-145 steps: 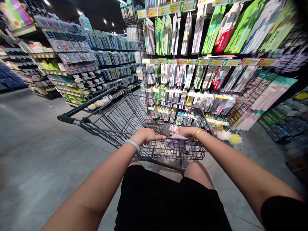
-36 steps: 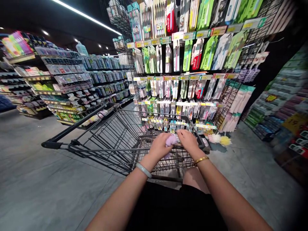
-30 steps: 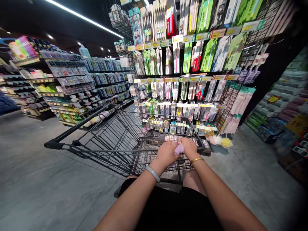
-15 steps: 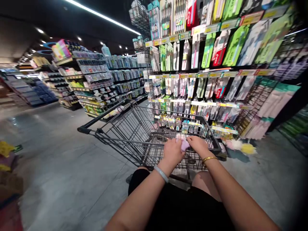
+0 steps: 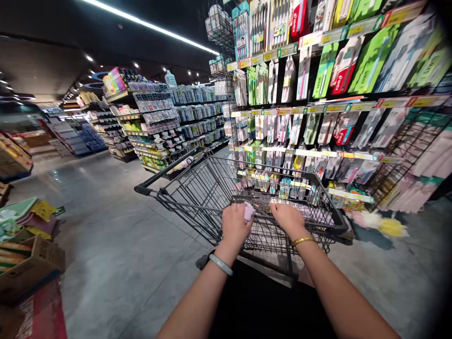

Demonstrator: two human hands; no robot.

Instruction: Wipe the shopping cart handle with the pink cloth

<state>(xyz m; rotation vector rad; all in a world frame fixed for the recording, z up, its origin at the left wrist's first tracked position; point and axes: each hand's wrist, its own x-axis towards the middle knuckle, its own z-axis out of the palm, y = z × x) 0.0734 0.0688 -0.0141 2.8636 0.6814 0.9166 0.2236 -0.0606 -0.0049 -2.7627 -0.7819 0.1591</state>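
My left hand (image 5: 236, 226), with a pale bangle at its wrist, is closed around a small crumpled lilac cloth (image 5: 249, 212). To its right, my right hand (image 5: 287, 218), below a gold bracelet, has its fingers curled together over the near side of the cart. Whatever those fingers hold, if anything, is hidden. Both hands are at the near rim of a dark wire shopping cart (image 5: 208, 209), which stands sideways in front of me. Some flat packs (image 5: 314, 213) lie inside the cart at the right, partly screened by the wires.
Behind the cart rises a rack of packaged toothbrushes (image 5: 289, 77). Fluffy pink and yellow items (image 5: 391, 227) hang low at its right. On the left, a cardboard box (image 5: 33, 263) stands on the grey floor (image 5: 106, 226). More stocked shelves (image 5: 155, 117) stand farther back.
My hands have drawn apart; the lilac cloth, earlier between both hands, is now in the left one. The view has turned slightly left, bringing the box and tubs into sight.
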